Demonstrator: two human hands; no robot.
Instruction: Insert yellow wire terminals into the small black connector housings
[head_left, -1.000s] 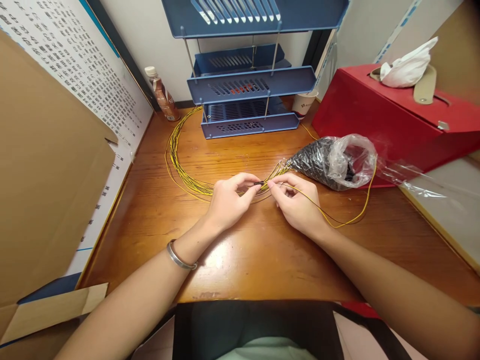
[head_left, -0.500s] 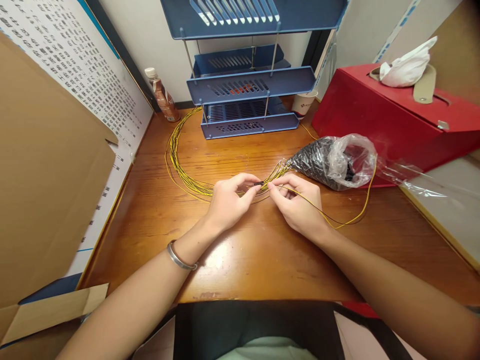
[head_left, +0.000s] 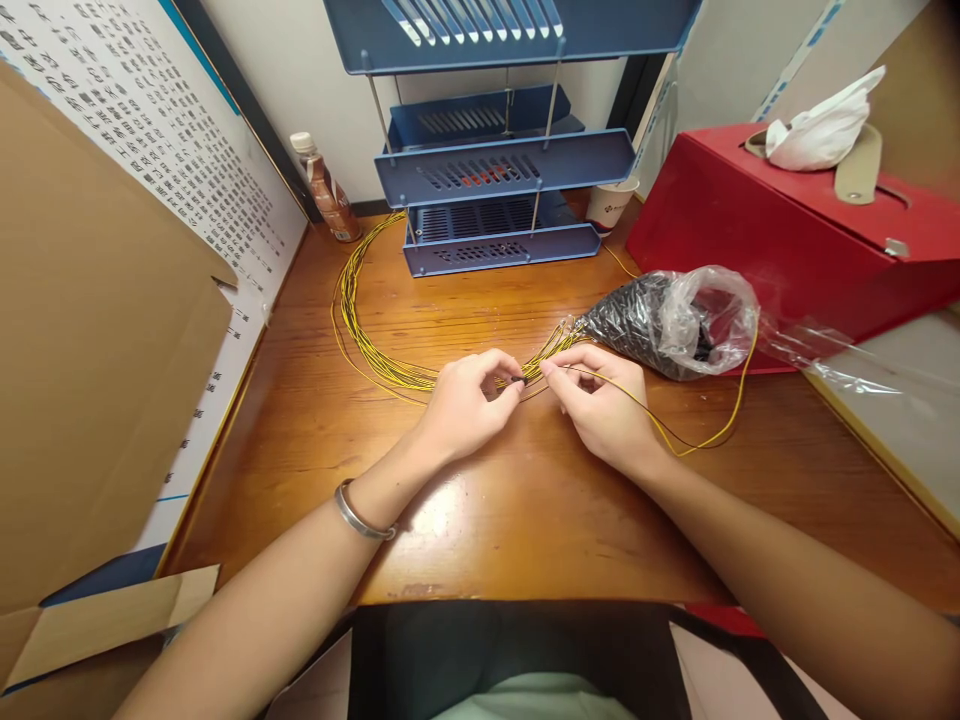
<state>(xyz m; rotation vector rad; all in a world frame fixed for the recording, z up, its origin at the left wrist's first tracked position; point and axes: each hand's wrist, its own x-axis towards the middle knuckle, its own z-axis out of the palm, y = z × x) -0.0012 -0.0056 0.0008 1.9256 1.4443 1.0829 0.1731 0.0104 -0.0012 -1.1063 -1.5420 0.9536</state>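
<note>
Between thumb and finger, my left hand (head_left: 474, 398) pinches a small black connector piece (head_left: 518, 379). Just to its right, my right hand (head_left: 600, 398) is closed on a thin yellow-and-dark wire (head_left: 626, 388), whose tail loops out to the right over the table. A small gap separates the two sets of fingertips. Behind them lies a bundle of yellow and black wires (head_left: 358, 335), curving up the left side to the shelf rack. A clear plastic bag of small black parts (head_left: 637, 310) lies on its side behind my right hand, its mouth facing right.
A blue tiered rack (head_left: 502, 255) stands at the back, with a paper cup (head_left: 609, 208) beside it. At the back left is a brown bottle (head_left: 330, 195). A red tissue box (head_left: 697, 190) sits at right. Cardboard (head_left: 97, 350) rises at the left edge of the table (head_left: 480, 540).
The hands have drawn slightly apart, opening a small gap between their fingertips. The black piece stays in my left fingers, the wire in my right.
</note>
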